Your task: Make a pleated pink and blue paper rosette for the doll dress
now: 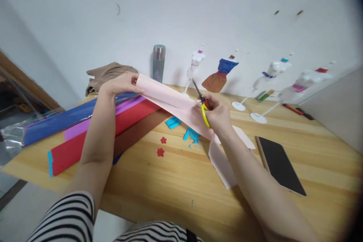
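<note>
My left hand (125, 83) pinches the upper left end of a long pale pink paper strip (170, 100) and holds it up off the table. The strip slopes down to the right, and its lower part (222, 164) bends onto the wood. In my right hand (218, 111) is a pair of scissors (203, 111) with a yellow handle, its blades pointing up and to the left at the strip's far edge. Whether the blades are apart, I cannot tell. Below the strip lie blue paper scraps (192, 135) and two small red paper flowers (160, 152).
Folded paper in blue, purple, red (70, 153) and brown lies at the left. Several small white dress forms (195, 60) stand along the wall, one in a blue and brown outfit (224, 69). A grey thermos (159, 62), brown cloth (110, 72) and black-covered notebook (280, 164) are also on the table.
</note>
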Motion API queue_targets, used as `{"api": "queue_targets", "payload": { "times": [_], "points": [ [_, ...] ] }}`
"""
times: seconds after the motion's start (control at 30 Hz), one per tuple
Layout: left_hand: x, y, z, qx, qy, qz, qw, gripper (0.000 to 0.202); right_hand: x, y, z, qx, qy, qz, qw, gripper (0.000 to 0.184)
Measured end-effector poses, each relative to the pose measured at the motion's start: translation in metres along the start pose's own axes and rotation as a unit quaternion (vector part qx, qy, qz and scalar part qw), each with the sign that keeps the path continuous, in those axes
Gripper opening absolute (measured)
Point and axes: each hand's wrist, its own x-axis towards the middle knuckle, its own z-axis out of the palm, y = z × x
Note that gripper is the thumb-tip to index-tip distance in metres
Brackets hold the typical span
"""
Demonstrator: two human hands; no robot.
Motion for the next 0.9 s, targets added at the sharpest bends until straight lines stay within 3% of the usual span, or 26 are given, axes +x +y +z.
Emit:
{"api": "queue_targets", "payload": {
  "times": [0.03, 0.1, 0.2, 0.3, 0.37, 0.43, 0.5, 0.6, 0.67, 0.77, 0.9],
  "points": [
    [0.0, -0.01, 0.002, -0.119, 0.032, 0.021, 0.992, 0.052, 0.002, 0.0, -0.001, 0.012, 0.007, 0.001, 1.0, 0.028],
    [0.004, -0.023, 0.015, -0.292, 0.04, 0.045, 0.954, 0.057, 0.005, -0.002, -0.004, 0.044, 0.022, 0.012, 0.999, 0.032],
    [0.017, -0.026, 0.05, -0.436, 0.033, 0.045, 0.898, 0.066, 0.008, -0.005, -0.008, 0.087, 0.046, 0.04, 0.994, 0.039],
    [0.031, -0.013, 0.095, -0.564, 0.14, 0.04, 0.813, 0.038, 0.009, -0.005, -0.015, 0.096, 0.069, 0.053, 0.992, 0.043],
    [0.036, 0.0, 0.124, -0.619, 0.148, 0.022, 0.771, 0.029, 0.01, -0.004, -0.019, 0.098, 0.08, 0.056, 0.99, 0.045],
    [0.036, 0.016, 0.15, -0.63, 0.059, 0.01, 0.774, 0.037, 0.01, -0.002, -0.02, 0.102, 0.087, 0.059, 0.989, 0.048],
    [0.033, 0.032, 0.172, -0.626, 0.015, 0.012, 0.779, 0.052, 0.009, -0.002, -0.019, 0.102, 0.088, 0.06, 0.989, 0.049],
    [0.028, 0.052, 0.192, -0.645, 0.086, 0.004, 0.759, 0.053, 0.005, -0.004, -0.015, 0.093, 0.072, 0.055, 0.992, 0.047],
    [0.029, 0.059, 0.196, -0.652, 0.15, -0.027, 0.743, 0.05, 0.004, -0.007, -0.014, 0.088, 0.05, 0.045, 0.994, 0.046],
    [0.033, 0.058, 0.187, -0.648, 0.193, -0.042, 0.735, 0.039, 0.003, -0.015, -0.02, 0.092, 0.013, 0.029, 0.995, 0.047],
    [0.038, 0.05, 0.171, -0.636, 0.223, 0.016, 0.739, 0.043, 0.001, -0.026, -0.034, 0.103, -0.062, 0.067, 0.99, 0.044]
  ]
}}
